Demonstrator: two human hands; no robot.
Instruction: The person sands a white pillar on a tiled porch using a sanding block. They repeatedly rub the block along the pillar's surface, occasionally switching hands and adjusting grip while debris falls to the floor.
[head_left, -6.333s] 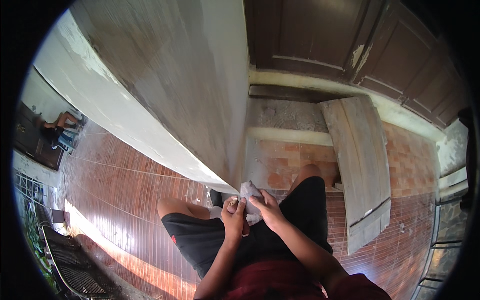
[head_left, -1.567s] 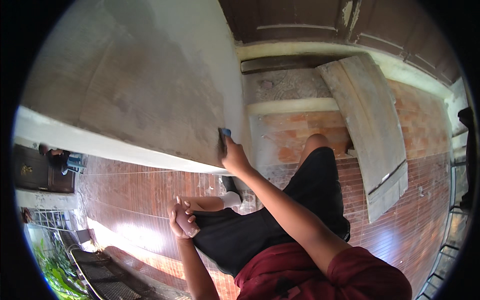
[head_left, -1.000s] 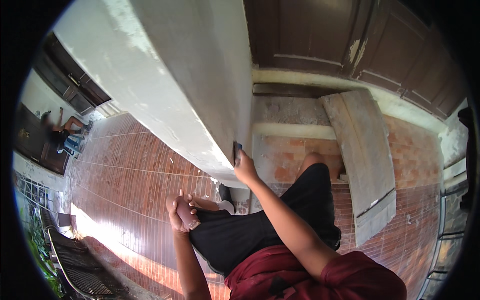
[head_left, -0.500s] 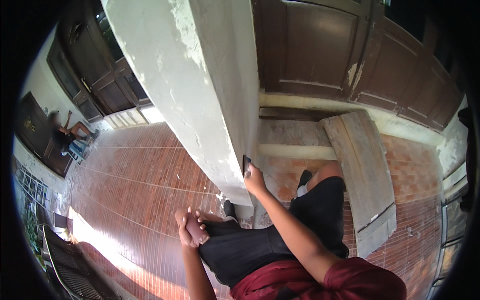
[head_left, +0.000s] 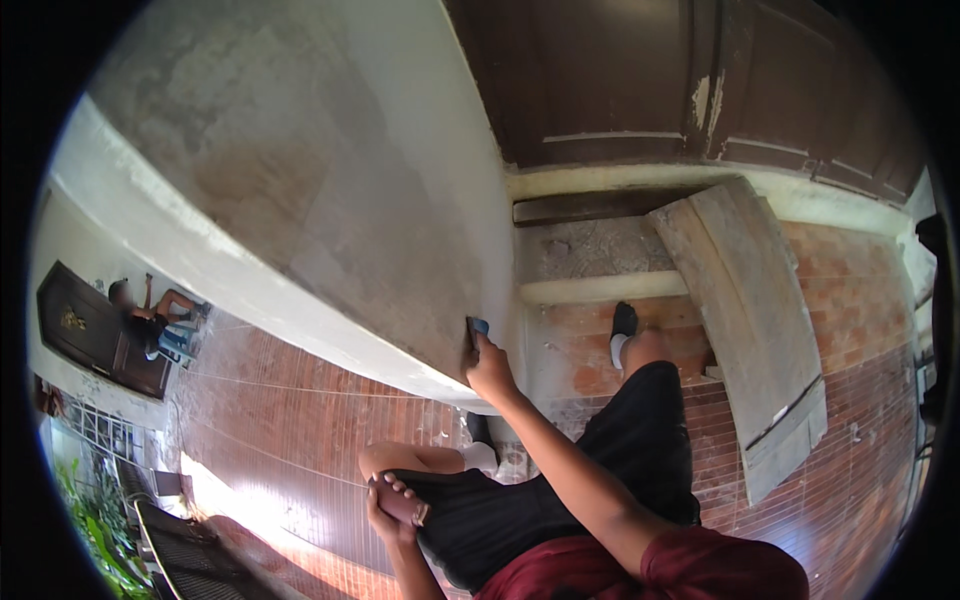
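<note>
While the right hand in the head view grasps a small flat pad with a blue back, the pad is set against the smooth, patchy grey plaster wall, near its pale lower edge. The fingers of this hand are bent around the pad. The left hand is closed around an oblong, rounded, brownish-mauve piece with a paler rough end; it rests at the knee, beside the black cloth shorts. Of what material this piece is made, I cannot tell. To the right, a long weathered grey wooden board leans slantwise, its grain visible, above reddish-brown rectangular tiles. Behind stands a dark brown panelled wooden door with chipped paint.
</note>
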